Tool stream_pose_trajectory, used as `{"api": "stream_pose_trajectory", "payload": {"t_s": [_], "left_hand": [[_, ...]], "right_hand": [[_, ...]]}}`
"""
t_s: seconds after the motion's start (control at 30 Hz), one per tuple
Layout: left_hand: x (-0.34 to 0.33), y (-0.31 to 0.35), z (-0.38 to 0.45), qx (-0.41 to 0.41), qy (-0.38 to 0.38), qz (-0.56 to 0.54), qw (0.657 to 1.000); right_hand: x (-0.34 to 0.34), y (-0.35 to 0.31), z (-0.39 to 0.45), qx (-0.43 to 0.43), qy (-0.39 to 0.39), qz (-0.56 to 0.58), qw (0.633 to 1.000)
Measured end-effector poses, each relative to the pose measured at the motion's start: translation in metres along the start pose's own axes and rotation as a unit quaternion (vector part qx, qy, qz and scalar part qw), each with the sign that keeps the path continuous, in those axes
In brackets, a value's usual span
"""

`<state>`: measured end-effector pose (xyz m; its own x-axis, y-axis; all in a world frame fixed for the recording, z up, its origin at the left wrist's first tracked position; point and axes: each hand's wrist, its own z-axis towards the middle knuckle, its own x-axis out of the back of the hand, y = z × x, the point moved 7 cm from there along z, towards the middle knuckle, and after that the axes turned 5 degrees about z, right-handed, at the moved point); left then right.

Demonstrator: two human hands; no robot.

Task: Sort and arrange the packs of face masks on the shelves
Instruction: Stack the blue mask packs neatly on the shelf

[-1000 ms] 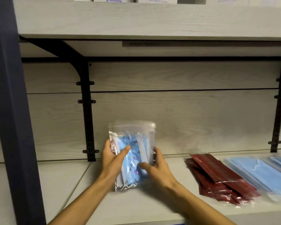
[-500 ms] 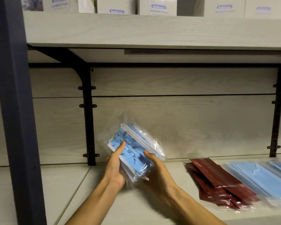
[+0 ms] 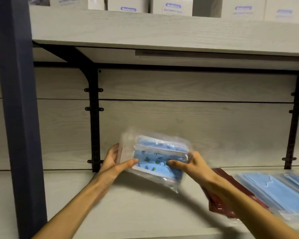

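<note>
Both hands, left hand [image 3: 114, 163] and right hand [image 3: 193, 165], grasp a patterned mask pack [image 3: 155, 157] above the shelf [image 3: 145, 213]. Red packs [image 3: 231, 195] lie at three o'clock.

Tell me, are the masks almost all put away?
Partly. The red packs and the plain blue packs already lie side by side on the shelf. The left hand and right hand hold the patterned pack just above the shelf. It has yet to be set down, probably beside the red ones.
</note>
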<state>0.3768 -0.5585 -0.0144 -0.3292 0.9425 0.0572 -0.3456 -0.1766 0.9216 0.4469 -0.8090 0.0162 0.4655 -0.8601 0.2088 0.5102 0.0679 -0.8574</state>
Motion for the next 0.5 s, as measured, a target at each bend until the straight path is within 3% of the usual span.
{"api": "stream_pose_trajectory", "payload": {"t_s": [0.2, 0.33, 0.5], "left_hand": [[-0.018, -0.007, -0.015, 0.046, -0.102, 0.030, 0.993], [-0.010, -0.015, -0.017, 0.050, -0.024, -0.028, 0.998], [-0.009, -0.014, -0.020, 0.040, -0.032, -0.035, 0.998]], "right_hand": [[0.000, 0.016, -0.005, -0.053, -0.062, -0.049, 0.995], [-0.007, 0.033, -0.015, -0.078, -0.057, -0.042, 0.994], [-0.016, 0.038, -0.024, -0.080, -0.018, -0.007, 0.997]]}}
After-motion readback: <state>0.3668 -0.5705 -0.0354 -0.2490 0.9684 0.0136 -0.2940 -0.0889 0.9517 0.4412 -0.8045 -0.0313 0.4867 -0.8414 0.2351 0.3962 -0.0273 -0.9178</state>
